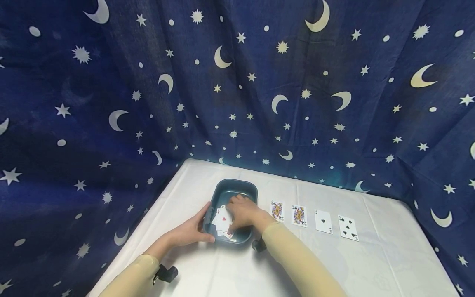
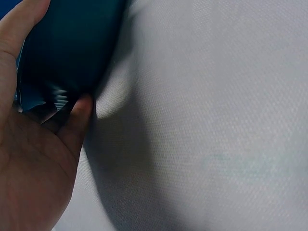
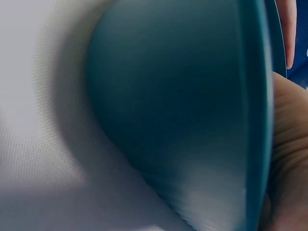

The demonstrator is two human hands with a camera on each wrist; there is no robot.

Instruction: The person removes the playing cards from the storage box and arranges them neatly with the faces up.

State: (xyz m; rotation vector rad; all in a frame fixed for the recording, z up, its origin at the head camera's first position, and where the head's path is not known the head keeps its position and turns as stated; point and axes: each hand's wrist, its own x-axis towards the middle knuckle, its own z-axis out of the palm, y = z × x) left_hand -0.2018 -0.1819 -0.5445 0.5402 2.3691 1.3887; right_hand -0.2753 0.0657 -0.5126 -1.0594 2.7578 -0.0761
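A dark teal rectangular tub (image 1: 234, 184) stands on the white-covered table. My left hand (image 1: 190, 229) grips its near left side, the thumb at the near corner and the fingers along the outer wall. The left wrist view shows this hand (image 2: 36, 159) against the tub's wall (image 2: 72, 43). Inside the tub lie several overlapping white playing cards (image 1: 222, 220), an ace of hearts uppermost. My right hand (image 1: 243, 212) reaches over the rim and holds the cards at their right side, fingers curled and thumb low; its fingertips are partly hidden. The tub wall (image 3: 178, 106) fills the right wrist view.
Right of the tub, a spaced row of face-up cards holds two picture cards (image 1: 277, 211) (image 1: 299, 215), an ace of clubs (image 1: 323, 221) and a five with black pips (image 1: 348, 227). A dark blue curtain (image 1: 259, 99) with moons and stars hangs behind the table (image 1: 389, 264).
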